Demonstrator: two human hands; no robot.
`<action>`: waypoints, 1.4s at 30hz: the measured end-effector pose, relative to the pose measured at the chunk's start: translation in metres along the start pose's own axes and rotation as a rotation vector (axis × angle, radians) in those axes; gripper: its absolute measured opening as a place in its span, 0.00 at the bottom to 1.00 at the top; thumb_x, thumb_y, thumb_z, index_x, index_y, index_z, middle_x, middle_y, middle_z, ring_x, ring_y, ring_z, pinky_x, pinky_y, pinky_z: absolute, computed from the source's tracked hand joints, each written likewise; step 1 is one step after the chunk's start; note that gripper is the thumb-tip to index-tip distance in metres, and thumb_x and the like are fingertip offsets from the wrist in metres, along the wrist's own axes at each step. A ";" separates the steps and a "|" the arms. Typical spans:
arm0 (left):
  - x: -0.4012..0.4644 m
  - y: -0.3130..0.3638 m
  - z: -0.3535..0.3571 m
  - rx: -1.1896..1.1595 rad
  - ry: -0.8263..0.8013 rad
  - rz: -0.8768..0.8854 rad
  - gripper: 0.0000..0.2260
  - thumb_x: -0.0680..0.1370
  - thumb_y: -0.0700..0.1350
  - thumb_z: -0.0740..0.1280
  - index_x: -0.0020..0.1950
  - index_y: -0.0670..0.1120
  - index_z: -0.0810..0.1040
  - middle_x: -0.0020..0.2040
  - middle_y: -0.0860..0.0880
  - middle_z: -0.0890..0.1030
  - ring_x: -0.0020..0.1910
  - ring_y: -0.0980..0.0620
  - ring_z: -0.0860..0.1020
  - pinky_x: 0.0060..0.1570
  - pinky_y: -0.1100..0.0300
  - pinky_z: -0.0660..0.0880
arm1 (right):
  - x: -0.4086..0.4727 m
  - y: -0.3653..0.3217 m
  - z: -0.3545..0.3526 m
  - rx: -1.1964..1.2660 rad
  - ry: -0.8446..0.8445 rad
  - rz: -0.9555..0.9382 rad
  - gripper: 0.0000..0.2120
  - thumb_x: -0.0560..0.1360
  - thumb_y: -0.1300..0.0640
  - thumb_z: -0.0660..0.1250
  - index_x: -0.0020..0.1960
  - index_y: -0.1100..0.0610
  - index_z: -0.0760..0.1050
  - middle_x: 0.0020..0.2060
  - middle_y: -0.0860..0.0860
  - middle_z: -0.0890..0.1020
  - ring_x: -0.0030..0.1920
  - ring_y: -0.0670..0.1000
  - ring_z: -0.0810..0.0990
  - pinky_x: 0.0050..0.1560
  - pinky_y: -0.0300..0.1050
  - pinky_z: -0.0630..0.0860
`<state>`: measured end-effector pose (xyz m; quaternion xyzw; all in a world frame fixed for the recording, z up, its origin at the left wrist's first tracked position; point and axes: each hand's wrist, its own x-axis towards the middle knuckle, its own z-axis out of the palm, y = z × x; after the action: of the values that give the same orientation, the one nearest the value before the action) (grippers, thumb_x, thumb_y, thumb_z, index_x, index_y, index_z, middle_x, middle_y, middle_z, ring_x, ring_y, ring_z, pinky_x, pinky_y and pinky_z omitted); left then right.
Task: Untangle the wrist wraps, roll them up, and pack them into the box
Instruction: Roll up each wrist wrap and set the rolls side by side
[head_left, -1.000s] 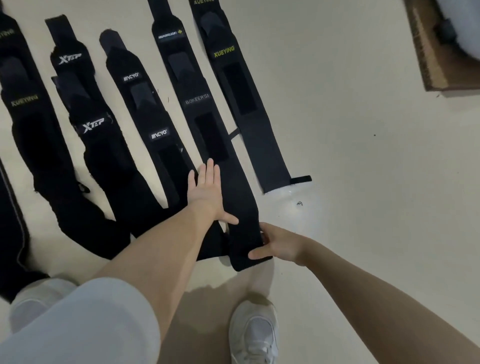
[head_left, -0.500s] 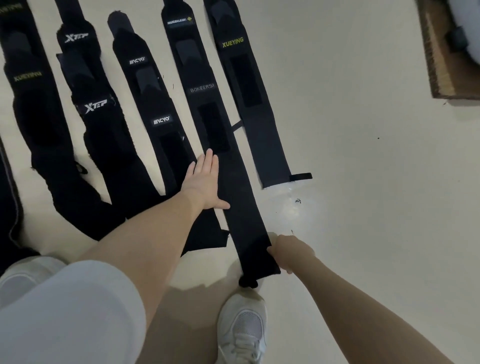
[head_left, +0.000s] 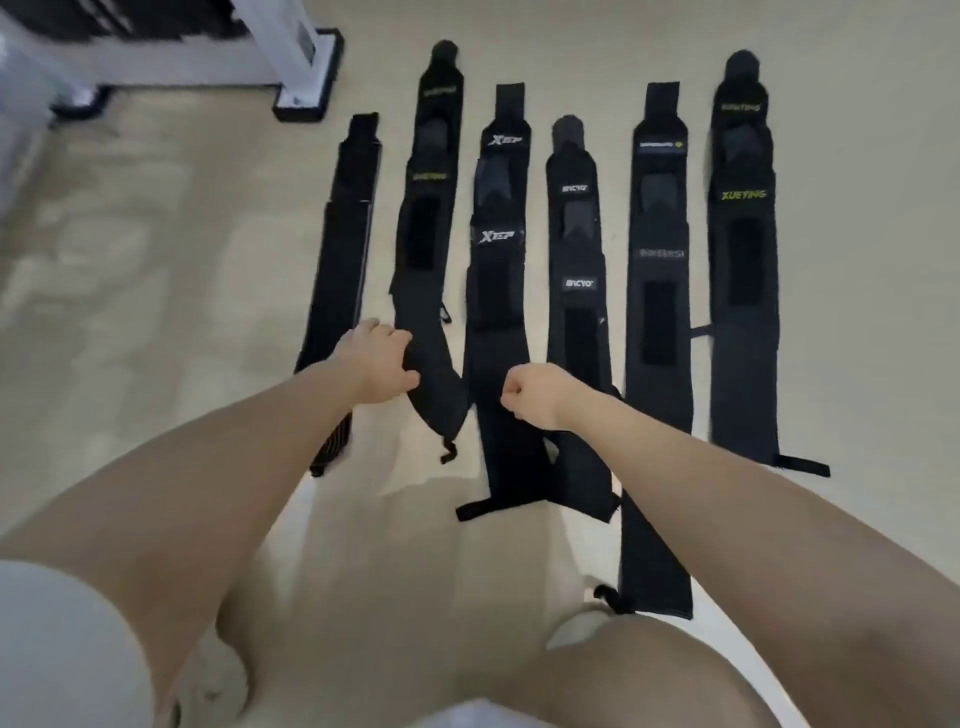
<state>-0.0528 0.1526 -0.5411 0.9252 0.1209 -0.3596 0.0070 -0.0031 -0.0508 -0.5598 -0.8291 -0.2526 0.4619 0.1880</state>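
Head view: six flat black wrist wraps (head_left: 581, 312)
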 end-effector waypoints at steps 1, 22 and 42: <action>-0.003 -0.016 0.000 -0.015 0.009 -0.027 0.27 0.79 0.53 0.59 0.76 0.45 0.57 0.75 0.45 0.62 0.75 0.44 0.53 0.72 0.49 0.57 | 0.003 -0.015 -0.002 -0.021 -0.008 -0.014 0.14 0.81 0.57 0.55 0.59 0.63 0.74 0.55 0.57 0.79 0.56 0.57 0.76 0.56 0.47 0.72; 0.052 -0.217 0.134 -0.116 0.050 0.305 0.30 0.80 0.39 0.55 0.78 0.52 0.45 0.79 0.47 0.42 0.77 0.47 0.48 0.74 0.53 0.51 | 0.170 -0.191 0.150 0.640 0.310 0.344 0.20 0.80 0.65 0.52 0.71 0.60 0.60 0.66 0.57 0.70 0.64 0.57 0.71 0.60 0.44 0.69; 0.115 -0.216 0.087 -0.437 0.196 0.347 0.26 0.79 0.46 0.62 0.76 0.46 0.58 0.76 0.45 0.56 0.73 0.46 0.58 0.70 0.54 0.61 | 0.177 -0.191 0.139 0.513 -0.417 0.729 0.22 0.78 0.52 0.63 0.66 0.65 0.68 0.56 0.60 0.80 0.48 0.54 0.79 0.51 0.45 0.77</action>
<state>-0.0783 0.3786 -0.6662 0.9389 0.0355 -0.2276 0.2556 -0.0911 0.2183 -0.6444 -0.6803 0.1437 0.7012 0.1576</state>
